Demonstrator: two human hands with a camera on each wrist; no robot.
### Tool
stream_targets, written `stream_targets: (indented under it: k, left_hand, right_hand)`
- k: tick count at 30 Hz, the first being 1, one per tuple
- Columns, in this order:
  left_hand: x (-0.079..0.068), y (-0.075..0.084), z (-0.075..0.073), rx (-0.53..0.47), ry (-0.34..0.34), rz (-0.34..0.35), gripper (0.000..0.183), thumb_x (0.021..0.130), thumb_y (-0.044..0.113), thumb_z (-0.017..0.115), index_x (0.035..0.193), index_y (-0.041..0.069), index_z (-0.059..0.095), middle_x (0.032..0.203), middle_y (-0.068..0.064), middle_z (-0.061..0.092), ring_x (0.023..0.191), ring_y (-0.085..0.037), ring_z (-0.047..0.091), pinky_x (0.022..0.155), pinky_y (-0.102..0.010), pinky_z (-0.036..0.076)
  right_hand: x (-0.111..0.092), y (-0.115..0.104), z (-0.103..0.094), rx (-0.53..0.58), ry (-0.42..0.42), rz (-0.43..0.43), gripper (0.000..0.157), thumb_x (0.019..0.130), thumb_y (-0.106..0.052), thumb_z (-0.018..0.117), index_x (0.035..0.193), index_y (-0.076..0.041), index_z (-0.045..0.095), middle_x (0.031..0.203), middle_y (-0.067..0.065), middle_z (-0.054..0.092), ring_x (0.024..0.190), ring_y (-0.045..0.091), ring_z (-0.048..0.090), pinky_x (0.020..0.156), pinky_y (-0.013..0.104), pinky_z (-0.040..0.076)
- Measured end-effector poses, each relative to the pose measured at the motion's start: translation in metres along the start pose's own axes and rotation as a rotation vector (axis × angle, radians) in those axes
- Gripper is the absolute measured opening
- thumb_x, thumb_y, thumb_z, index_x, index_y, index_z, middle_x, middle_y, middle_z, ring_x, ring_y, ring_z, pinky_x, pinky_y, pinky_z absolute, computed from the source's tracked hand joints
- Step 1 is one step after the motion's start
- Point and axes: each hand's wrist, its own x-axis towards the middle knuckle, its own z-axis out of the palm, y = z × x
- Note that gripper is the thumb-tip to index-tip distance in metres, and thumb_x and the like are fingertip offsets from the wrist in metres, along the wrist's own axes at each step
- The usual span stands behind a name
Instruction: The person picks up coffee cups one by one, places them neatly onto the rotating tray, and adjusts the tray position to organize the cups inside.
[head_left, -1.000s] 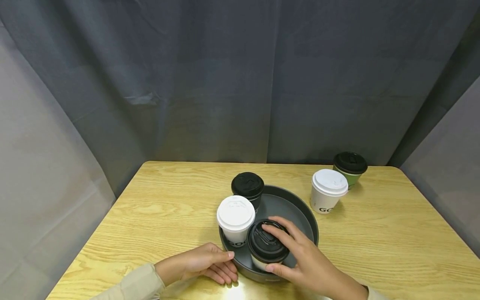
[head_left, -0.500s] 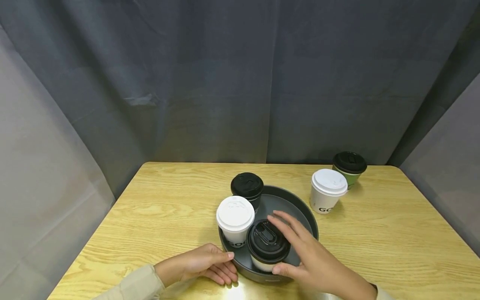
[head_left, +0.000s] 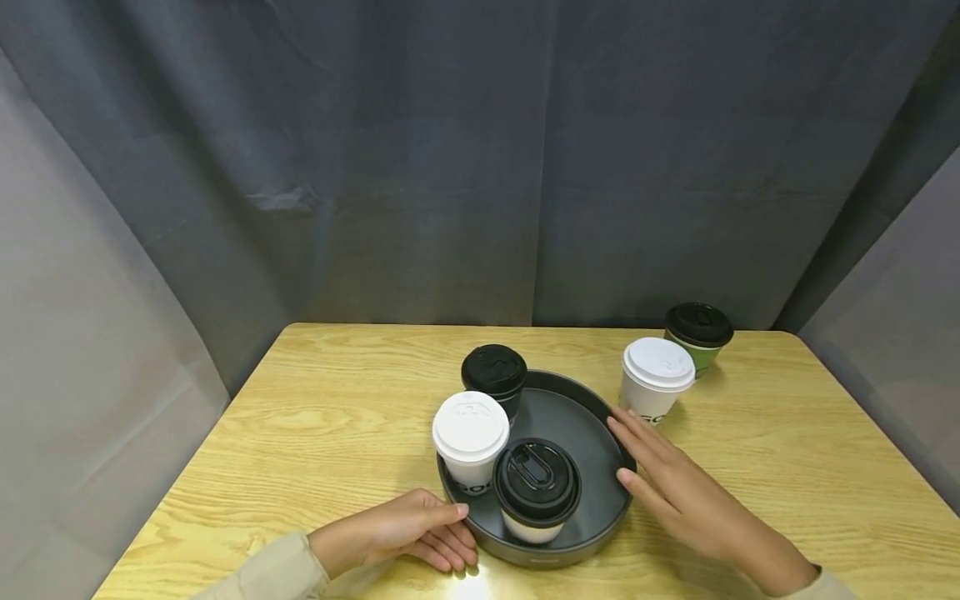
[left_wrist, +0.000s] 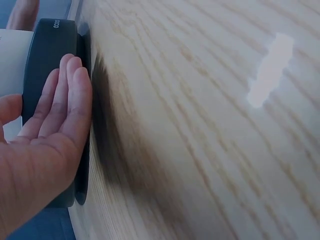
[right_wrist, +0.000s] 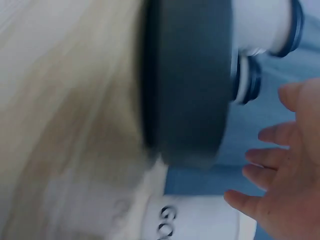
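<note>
A round dark grey tray [head_left: 577, 417] stands on the table with three lidded paper cups in it. The front cup [head_left: 538, 483] has a black lid and a pale body. At the left is a white cup [head_left: 471, 433] with a white lid; behind that, a black cup [head_left: 496, 375]. My left hand [head_left: 416, 529] rests against the tray's near left side, thumb at the rim and fingers nearly straight along the wall [left_wrist: 50, 55]. My right hand [head_left: 682, 492] is beside the tray's right rim, fingers extended, holding nothing; whether it touches the rim is unclear.
Outside the tray, at the back right, stand a white-lidded cup [head_left: 658, 375] with black lettering and a green cup [head_left: 701, 333] with a black lid. The wooden table [head_left: 360, 383] ends at a dark grey curtain [head_left: 420, 167].
My right hand has let go of the front black-lidded cup and moved right to the tray's right rim. The cups, the tray and my left hand stay in place.
</note>
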Motion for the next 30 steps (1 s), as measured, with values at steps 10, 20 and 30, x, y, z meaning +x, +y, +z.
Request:
stream_targets:
  k: [10, 20, 30]
  left_hand:
    - [-0.002, -0.003, 0.004, -0.004, -0.012, 0.012, 0.049, 0.099, 0.036, 0.051, 0.102, -0.011, 0.065, 0.098, -0.022, 0.071, 0.073, -0.011, 0.068, 0.068, -0.025, 0.057]
    - [-0.003, -0.001, 0.006, 0.000, -0.016, 0.017, 0.050, 0.099, 0.036, 0.050, 0.103, -0.012, 0.064, 0.098, -0.022, 0.071, 0.073, -0.010, 0.068, 0.069, -0.024, 0.057]
    - [-0.003, 0.002, -0.006, 0.043, 0.025, 0.017, 0.050, 0.100, 0.037, 0.049, 0.101, -0.010, 0.065, 0.096, -0.018, 0.072, 0.075, -0.011, 0.067, 0.071, -0.027, 0.058]
  right_hand:
    - [-0.006, 0.023, 0.010, -0.085, -0.016, -0.082, 0.052, 0.102, -0.025, 0.047, 0.147, -0.003, 0.035, 0.156, 0.011, 0.025, 0.146, 0.017, 0.010, 0.107, 0.003, -0.003]
    - [-0.010, 0.028, 0.013, -0.108, -0.042, -0.065, 0.051, 0.103, -0.029, 0.045, 0.146, -0.003, 0.037, 0.156, 0.014, 0.027, 0.146, 0.023, 0.016, 0.107, 0.007, -0.007]
    - [-0.019, 0.007, 0.016, -0.139, -0.079, 0.056, 0.055, 0.101, -0.034, 0.049, 0.145, -0.003, 0.039, 0.156, 0.013, 0.026, 0.145, 0.032, 0.017, 0.102, 0.068, 0.027]
